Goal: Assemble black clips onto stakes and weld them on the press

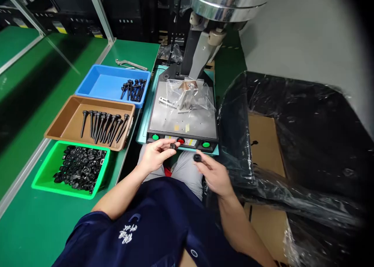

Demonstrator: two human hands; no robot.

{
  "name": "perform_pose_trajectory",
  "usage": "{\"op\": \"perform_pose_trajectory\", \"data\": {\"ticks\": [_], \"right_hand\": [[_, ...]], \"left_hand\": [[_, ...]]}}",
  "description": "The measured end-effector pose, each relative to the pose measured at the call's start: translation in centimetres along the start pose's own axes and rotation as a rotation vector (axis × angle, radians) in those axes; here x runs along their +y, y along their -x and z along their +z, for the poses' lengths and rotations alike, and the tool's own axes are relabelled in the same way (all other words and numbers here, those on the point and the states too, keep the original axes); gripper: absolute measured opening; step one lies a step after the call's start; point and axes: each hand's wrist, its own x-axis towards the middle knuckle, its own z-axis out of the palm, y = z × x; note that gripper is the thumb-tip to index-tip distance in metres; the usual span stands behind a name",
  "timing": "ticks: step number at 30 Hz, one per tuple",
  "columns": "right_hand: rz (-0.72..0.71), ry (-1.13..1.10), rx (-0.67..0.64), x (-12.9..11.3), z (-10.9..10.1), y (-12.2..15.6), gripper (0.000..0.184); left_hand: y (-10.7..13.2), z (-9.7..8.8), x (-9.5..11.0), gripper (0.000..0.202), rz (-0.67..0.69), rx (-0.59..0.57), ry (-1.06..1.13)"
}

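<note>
Pinching small black piece at fingertips, left hand, round black piece pinched at fingertips, right hand

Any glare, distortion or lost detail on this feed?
Head view: glints on the silver cylinder and black plastic sheeting; edges look stretched, with dark vignetting at the picture's right; the black part in the right hand is too dark for fine detail.
</note>
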Motion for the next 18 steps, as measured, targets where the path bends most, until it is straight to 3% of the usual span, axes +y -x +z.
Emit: {"op": "perform_pose_trajectory", "data": {"ticks": [3,5,8,13,18], "right_hand": [[-0.061,-0.078,-0.095,-0.7,4.2,-2.5,0.037],[-0.126,-0.061,-0.121,-1.2,5.6,-3.2,0.026],[-0.213,0.029,-0.121,-1.9,5.8,-3.4,0.018],[-0.291,0.163,-0.098,-2.7,5.3,-3.4,0.016],[-0.221,0.03,-0.156,-2.5,5.7,-3.5,0.017]], "left_hand": [[0.6,-0.2,0.3,0.033,0.097,0.016,-0.068],[0.8,-0.5,0.5,0.029,0.171,0.01,-0.15],[0.9,-0.9,0.6,0.026,0.224,-0.014,-0.248],[0.6,-0.8,0.1,0.024,0.201,-0.01,-0.253],[0.4,-0.6,0.0,0.021,0.179,0.007,-0.178]]}}
